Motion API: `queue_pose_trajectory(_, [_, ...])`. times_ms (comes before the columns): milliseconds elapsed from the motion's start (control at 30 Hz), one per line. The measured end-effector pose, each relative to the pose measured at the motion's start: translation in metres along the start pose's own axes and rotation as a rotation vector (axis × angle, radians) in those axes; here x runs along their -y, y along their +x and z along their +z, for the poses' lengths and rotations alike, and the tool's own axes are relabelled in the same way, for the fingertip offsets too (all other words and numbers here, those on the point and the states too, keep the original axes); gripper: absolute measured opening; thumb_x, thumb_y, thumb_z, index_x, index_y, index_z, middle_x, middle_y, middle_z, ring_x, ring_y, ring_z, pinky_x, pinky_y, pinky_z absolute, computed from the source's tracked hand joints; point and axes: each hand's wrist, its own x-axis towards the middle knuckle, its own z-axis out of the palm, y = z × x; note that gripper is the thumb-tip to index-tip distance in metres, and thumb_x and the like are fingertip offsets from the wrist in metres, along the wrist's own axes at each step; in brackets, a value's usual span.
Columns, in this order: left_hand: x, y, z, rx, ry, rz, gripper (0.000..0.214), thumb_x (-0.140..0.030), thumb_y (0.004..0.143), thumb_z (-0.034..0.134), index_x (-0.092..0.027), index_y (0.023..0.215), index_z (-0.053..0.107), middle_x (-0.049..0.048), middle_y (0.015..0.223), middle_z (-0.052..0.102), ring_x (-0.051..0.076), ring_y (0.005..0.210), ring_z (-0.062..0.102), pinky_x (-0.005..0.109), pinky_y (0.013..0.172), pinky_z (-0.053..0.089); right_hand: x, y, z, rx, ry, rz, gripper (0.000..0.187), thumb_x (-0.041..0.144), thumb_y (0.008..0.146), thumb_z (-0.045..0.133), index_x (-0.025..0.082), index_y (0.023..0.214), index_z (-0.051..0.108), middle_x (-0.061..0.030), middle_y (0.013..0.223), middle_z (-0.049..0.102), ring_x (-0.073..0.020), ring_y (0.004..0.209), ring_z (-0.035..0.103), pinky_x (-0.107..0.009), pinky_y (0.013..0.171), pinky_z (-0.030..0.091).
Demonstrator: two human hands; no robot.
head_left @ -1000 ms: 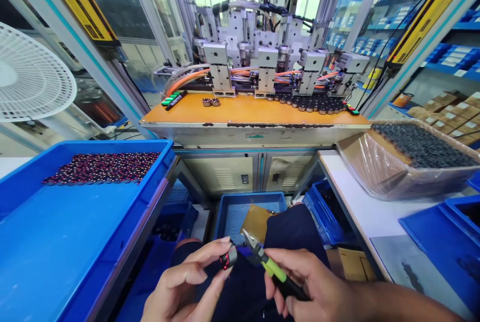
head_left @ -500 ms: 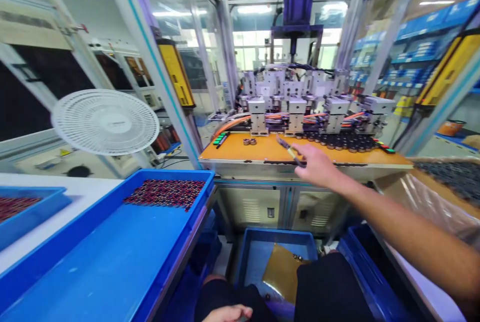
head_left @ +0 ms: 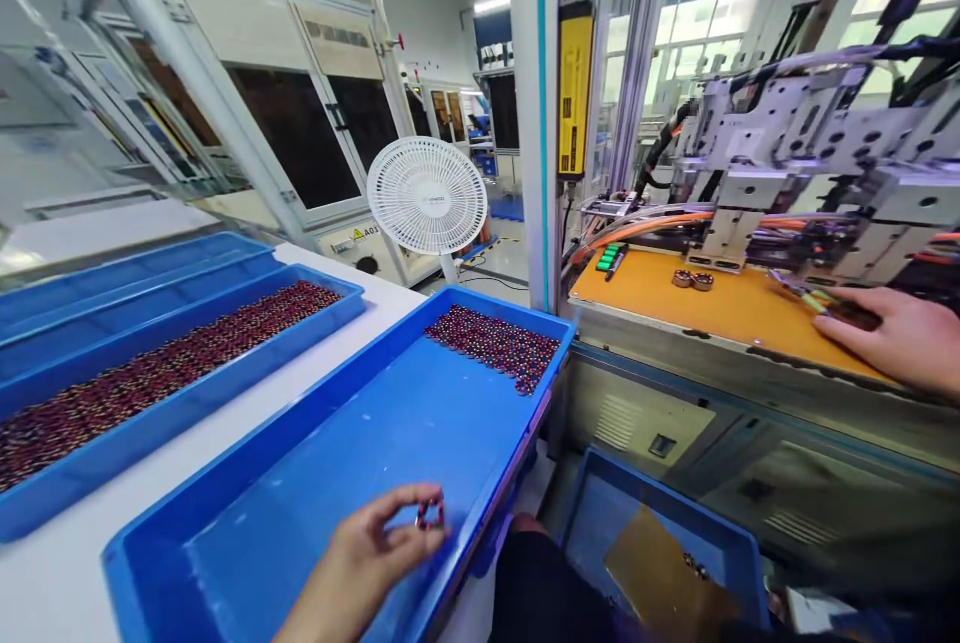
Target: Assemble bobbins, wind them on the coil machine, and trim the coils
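Note:
My left hand is over the near blue tray, pinching a small ring-shaped part with red and dark segments between thumb and fingers. Similar ring parts are packed together at the tray's far end. On the right, my right hand is closed around a slim hand tool with a yellowish band; its exact kind is unclear. The tool's tip is low over the orange bench top, in front of the machine. Two round metallic parts sit on that bench, left of the tool.
Further left stands another blue tray full of ring parts. A white fan is behind the near tray. The machine's fixtures and frame post border the bench. Below is a floor-level blue bin with brown sheet material.
The view has swung left. My left hand has risen from my lap to over the near tray, and the ring part now shows in it. My right hand still holds the tool by the bench.

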Motion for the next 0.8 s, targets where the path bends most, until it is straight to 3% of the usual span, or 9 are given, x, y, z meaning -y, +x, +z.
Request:
queue_pose_trajectory(33, [-0.001,0.025,0.001,0.031,0.14,0.085,0.051,-0.054,0.065,0.077,-0.016,0.099,0.073,0.0082,0.082,0.079,0.026,0.071,0.076,0.038,0.071,0.06,-0.002,0.001,0.001,0.023,0.001,-0.011,0.048,0.039,0.082,0.065,0.016,0.124,0.068,-0.0162,0.131,0.065,-0.0302,0.111,0.063,-0.039,0.088,0.05])
queue_pose_trajectory(167, [-0.003,0.12,0.026,0.073,0.283,0.228,0.034,-0.043,0.072,0.076,-0.018,0.094,0.071,0.0083,0.096,0.076,0.025,0.088,0.072,0.043,0.088,0.056,0.0,0.0,0.0,0.001,0.038,-0.021,0.035,0.037,0.083,0.062,0.018,0.111,0.073,-0.0173,0.127,0.066,-0.029,0.113,0.063,-0.039,0.096,0.048])
queue_pose_trajectory(300, [0.002,0.176,0.063,0.12,0.441,0.314,0.024,-0.036,0.088,0.068,-0.016,0.101,0.067,0.0054,0.1,0.07,0.02,0.091,0.066,0.044,0.086,0.054,0.011,-0.007,-0.004,-0.029,0.039,-0.031,0.034,0.032,0.083,0.06,0.016,0.11,0.072,-0.0162,0.124,0.068,-0.0277,0.113,0.064,-0.038,0.099,0.048])
queue_pose_trajectory(500, [0.012,0.195,0.089,0.109,0.529,0.393,0.032,-0.038,0.092,0.061,-0.017,0.116,0.061,0.0024,0.091,0.066,0.018,0.079,0.064,0.04,0.078,0.054,0.017,-0.01,-0.008,-0.027,0.028,-0.056,0.037,0.032,0.086,0.058,0.012,0.114,0.07,-0.0152,0.124,0.067,-0.0273,0.113,0.064,-0.036,0.099,0.048])
queue_pose_trajectory(633, [0.01,0.191,0.092,0.051,0.542,0.432,0.051,-0.039,0.08,0.064,-0.016,0.125,0.055,-0.0004,0.081,0.061,0.02,0.076,0.061,0.038,0.077,0.051,0.023,-0.011,-0.013,-0.019,0.033,-0.069,0.04,0.032,0.088,0.056,0.008,0.116,0.069,-0.0166,0.124,0.067,-0.0269,0.112,0.064,-0.035,0.098,0.048])
queue_pose_trajectory(800, [-0.004,0.183,0.095,0.019,0.601,0.456,0.067,-0.058,0.072,0.053,-0.016,0.123,0.055,-0.0006,0.074,0.057,0.025,0.072,0.063,0.038,0.073,0.05,0.032,-0.015,-0.018,-0.006,0.062,-0.068,0.037,0.032,0.09,0.055,0.008,0.115,0.069,-0.0154,0.118,0.068,-0.0262,0.107,0.063,-0.035,0.095,0.048])
